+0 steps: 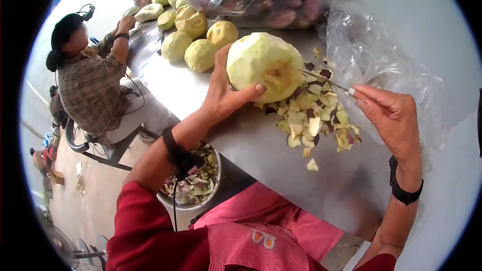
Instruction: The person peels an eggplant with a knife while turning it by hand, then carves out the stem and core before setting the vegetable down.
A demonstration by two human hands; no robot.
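My left hand grips a large peeled eggplant from its left side, thumb across the lower front. The eggplant is pale yellow-green, with a rough brownish hollow in the side toward my right hand. My right hand pinches the handle end of a thin knife. The blade points left and its tip is at the hollow; how deep it goes is hidden. Below and to the right of the eggplant, a heap of pale and purple peelings lies on the metal table.
Several peeled eggplants lie at the back left, beside a clear bag of purple eggplants. Crumpled plastic covers the right side. A metal bowl of scraps stands below the table edge. A seated co-worker handles a peeled piece at left.
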